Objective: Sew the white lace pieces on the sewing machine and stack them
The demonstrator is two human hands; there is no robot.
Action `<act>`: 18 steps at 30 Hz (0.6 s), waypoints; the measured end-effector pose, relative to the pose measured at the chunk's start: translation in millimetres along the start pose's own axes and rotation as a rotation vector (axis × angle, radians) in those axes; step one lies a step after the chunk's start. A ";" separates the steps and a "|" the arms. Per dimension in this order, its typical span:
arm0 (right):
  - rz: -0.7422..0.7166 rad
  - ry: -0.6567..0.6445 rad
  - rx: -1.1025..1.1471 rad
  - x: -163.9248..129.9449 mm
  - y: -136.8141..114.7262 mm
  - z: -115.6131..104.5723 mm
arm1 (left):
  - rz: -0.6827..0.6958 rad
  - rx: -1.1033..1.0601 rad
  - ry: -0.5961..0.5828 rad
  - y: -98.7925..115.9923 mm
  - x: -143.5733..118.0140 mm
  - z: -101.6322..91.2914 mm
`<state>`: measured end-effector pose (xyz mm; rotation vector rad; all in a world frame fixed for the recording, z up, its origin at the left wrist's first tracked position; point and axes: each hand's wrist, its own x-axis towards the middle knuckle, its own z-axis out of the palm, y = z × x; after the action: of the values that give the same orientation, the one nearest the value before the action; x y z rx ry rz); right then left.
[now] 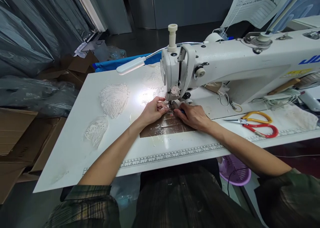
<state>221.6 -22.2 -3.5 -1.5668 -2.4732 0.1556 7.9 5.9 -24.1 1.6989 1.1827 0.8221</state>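
Note:
My left hand (155, 110) is closed in a pinch just left of the needle area of the white sewing machine (175, 71). What its fingertips hold is too small to make out. On the right side of the presser foot (172, 104), my right hand (193, 115) is closed around a small tool, of which only a bit of blue handle (183, 111) shows. Both hands rest over a shiny brown sheet (165, 127) on the white table (75, 121). Pieces of white lace (114, 99) lie left of my left hand, with a smaller lace piece (96, 131) nearer me.
Scissors (255, 123) with orange and red handles lie right of my right arm. A ruler strip (165, 155) runs along the front edge. A lamp (131, 65) reaches over the table. Cardboard boxes (45, 144) stand left; a purple basket (236, 171) sits below.

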 end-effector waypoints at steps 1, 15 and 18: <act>-0.044 0.019 -0.018 -5.1 2.1 1.1 | 0.018 0.011 -0.014 -0.3 -0.7 -0.8; -0.063 0.303 0.038 -27.9 60.6 -8.8 | 0.563 0.827 -0.036 27.2 -19.4 -28.9; -0.206 0.162 0.272 -13.8 44.2 -10.5 | 0.631 0.779 -0.167 15.3 -15.9 -18.4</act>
<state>268.7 -15.9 -3.8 -1.1623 -2.3520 0.3053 -7.8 -6.2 -3.3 2.8095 0.8972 0.5732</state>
